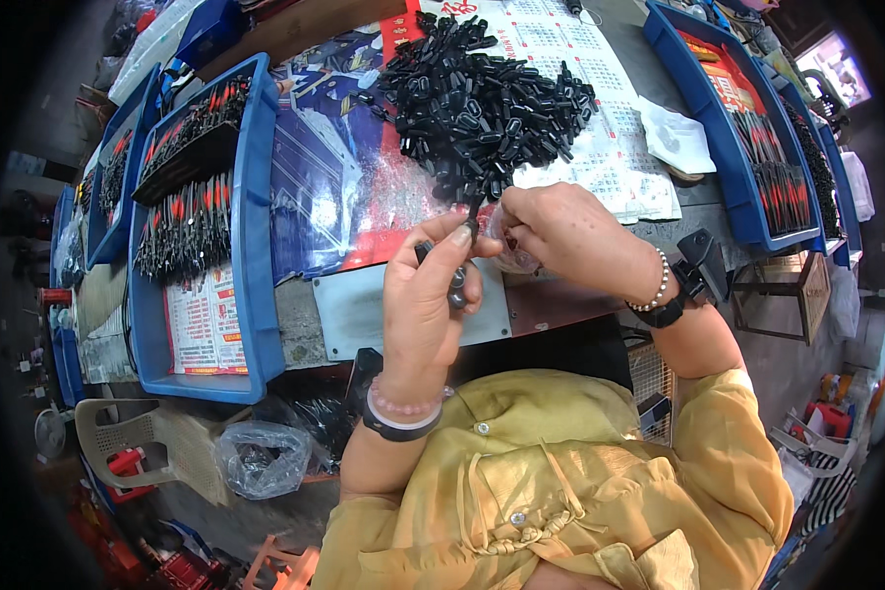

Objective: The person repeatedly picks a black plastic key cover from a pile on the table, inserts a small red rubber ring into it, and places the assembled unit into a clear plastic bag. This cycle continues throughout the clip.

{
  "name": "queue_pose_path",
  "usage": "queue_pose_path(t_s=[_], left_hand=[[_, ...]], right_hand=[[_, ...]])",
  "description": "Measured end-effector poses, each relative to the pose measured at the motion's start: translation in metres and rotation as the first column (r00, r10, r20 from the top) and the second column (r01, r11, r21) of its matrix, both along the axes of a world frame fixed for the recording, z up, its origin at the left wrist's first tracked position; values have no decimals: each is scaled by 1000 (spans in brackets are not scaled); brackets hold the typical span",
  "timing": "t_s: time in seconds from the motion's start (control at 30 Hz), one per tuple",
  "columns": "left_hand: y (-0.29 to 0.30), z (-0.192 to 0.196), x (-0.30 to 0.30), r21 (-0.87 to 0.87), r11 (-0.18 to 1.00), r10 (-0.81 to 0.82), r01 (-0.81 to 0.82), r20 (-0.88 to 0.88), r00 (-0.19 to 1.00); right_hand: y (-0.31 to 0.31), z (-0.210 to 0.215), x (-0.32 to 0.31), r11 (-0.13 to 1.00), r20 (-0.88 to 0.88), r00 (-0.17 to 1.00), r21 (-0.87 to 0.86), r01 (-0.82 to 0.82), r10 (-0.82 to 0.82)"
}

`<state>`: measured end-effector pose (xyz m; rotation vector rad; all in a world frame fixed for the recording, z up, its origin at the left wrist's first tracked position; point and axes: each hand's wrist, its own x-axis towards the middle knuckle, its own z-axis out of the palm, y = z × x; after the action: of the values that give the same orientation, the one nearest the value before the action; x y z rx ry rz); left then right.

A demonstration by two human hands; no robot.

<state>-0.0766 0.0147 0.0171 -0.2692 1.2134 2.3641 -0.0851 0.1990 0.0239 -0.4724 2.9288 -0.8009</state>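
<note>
Between its thumb and index finger, my left hand [426,285] pinches a small black plastic piece [475,208]. More shiny black pieces [456,283] are tucked in its curled fingers. Beside it, my right hand [572,234] is closed, its fingertips close to the pinched piece. A crinkled, clear reddish material [511,254] shows under the right fingers; its kind is not clear. Just beyond both hands lies a large heap of small glossy black oblong plastic pieces [492,108], some with slots. The heap rests on printed paper sheets [551,59] covering the table.
A blue tray [258,226] on the left holds many slim black items with red-orange parts. Another blue tray [747,211] stands at the right with similar items in rows. White cloth or plastic [677,138] lies right of the heap. A metal plate [349,313] sits at the near edge.
</note>
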Motion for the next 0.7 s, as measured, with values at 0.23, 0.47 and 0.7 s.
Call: queue_pose_path(t_s=[0.23, 0.47, 0.7], left_hand=[[3, -1, 4, -2, 1000, -17, 17, -49, 999], [5, -2, 10, -69, 997, -43, 38, -81, 996], [9, -2, 17, -210, 977, -75, 29, -212, 974]], right_hand=[[11, 4, 1, 983, -22, 999, -184, 19, -23], [15, 2, 1, 718, 241, 967, -659, 225, -82], [4, 4, 13, 322, 555, 831, -795, 514, 43]])
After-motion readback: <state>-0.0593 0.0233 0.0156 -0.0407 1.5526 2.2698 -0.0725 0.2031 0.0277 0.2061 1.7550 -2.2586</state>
